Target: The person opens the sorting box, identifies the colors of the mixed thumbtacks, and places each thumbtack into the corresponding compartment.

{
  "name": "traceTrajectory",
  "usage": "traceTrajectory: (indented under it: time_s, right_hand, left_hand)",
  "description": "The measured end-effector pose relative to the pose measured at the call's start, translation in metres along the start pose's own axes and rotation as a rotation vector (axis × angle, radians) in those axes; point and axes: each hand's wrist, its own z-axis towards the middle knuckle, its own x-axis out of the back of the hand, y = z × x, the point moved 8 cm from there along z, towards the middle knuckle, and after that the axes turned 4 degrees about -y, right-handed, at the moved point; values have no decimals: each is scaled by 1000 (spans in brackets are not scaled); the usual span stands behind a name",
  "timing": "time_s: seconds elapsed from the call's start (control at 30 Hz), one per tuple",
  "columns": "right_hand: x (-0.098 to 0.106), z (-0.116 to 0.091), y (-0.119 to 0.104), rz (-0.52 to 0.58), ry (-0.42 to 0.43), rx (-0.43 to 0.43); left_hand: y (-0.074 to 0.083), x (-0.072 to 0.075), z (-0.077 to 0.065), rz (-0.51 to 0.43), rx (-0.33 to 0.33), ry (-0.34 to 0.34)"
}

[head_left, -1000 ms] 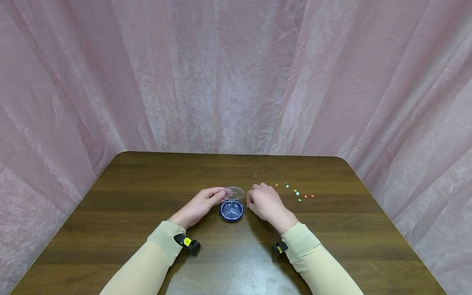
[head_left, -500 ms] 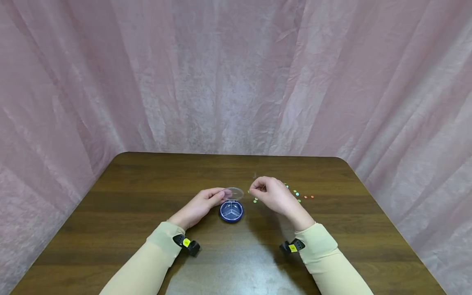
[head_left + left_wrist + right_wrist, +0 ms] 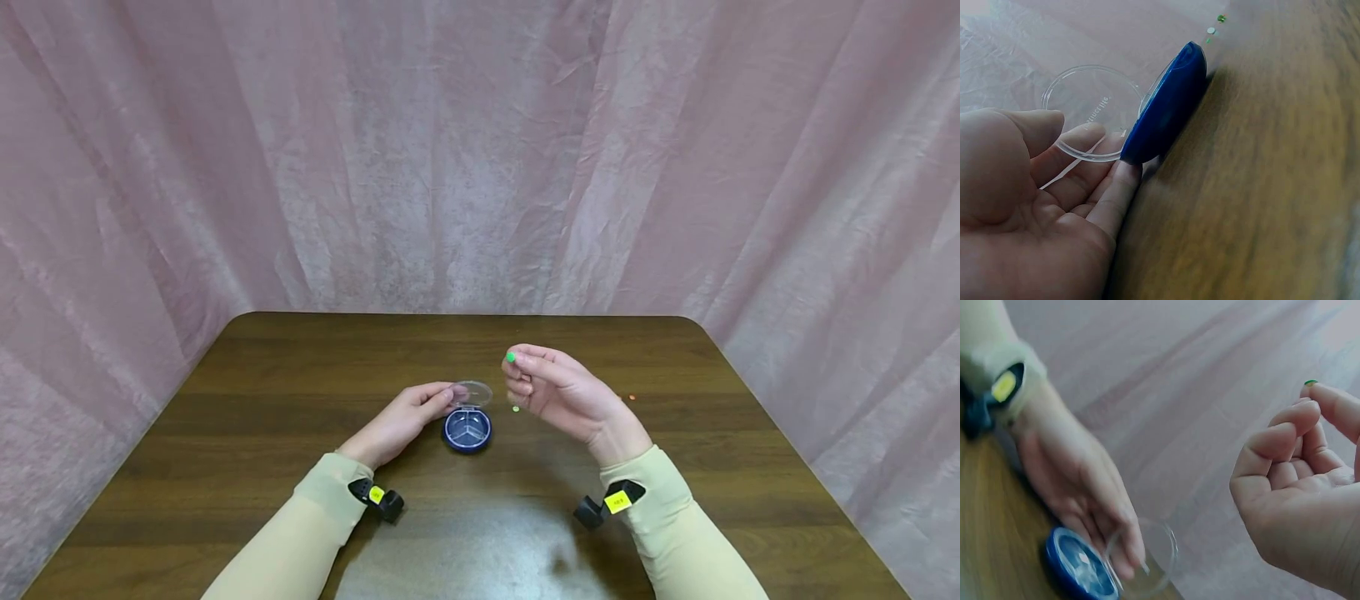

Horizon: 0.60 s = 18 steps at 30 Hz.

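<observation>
A round blue pill case (image 3: 467, 442) stands with its clear lid (image 3: 1097, 100) raised, its inside divided into compartments. My left hand (image 3: 405, 421) holds the lid's left edge between thumb and fingers; in the left wrist view a lower finger touches the case's base. To the right and above the table, my right hand (image 3: 566, 396) is raised with its palm showing. A small green disc (image 3: 511, 357) is at the tips of its thumb and forefinger, and the other fingers curl inward. The right wrist view shows the disc (image 3: 1310, 382) nearly edge-on.
Another small green disc (image 3: 515, 408) lies on the brown table (image 3: 300, 358) right of the case. An orange disc (image 3: 632, 397) is farther right, while my right hand hides part of that area. A pink curtain (image 3: 450, 167) surrounds the table's far sides.
My right hand has risen from beside the lid and turned, bringing its palm and the green disc into sight. My left hand keeps its hold on the lid.
</observation>
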Motion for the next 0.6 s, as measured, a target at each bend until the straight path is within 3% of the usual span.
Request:
traceTrajectory:
  time_s: [0.2,0.33,0.43,0.6]
  right_hand:
    - [-18,0,-4,117,-109,10]
    - [-15,0,-4,26,-56,10]
    - [-5,-1,-1,-223,71,-13]
    - [2,3,3,-899,230,-100]
  left_hand:
    - [0,1,-1,-2,10,1]
    - [1,1,-1,-3,7,3]
    - [2,1,-1,-3,10,4]
    - [3,0,-1,-11,16,-12]
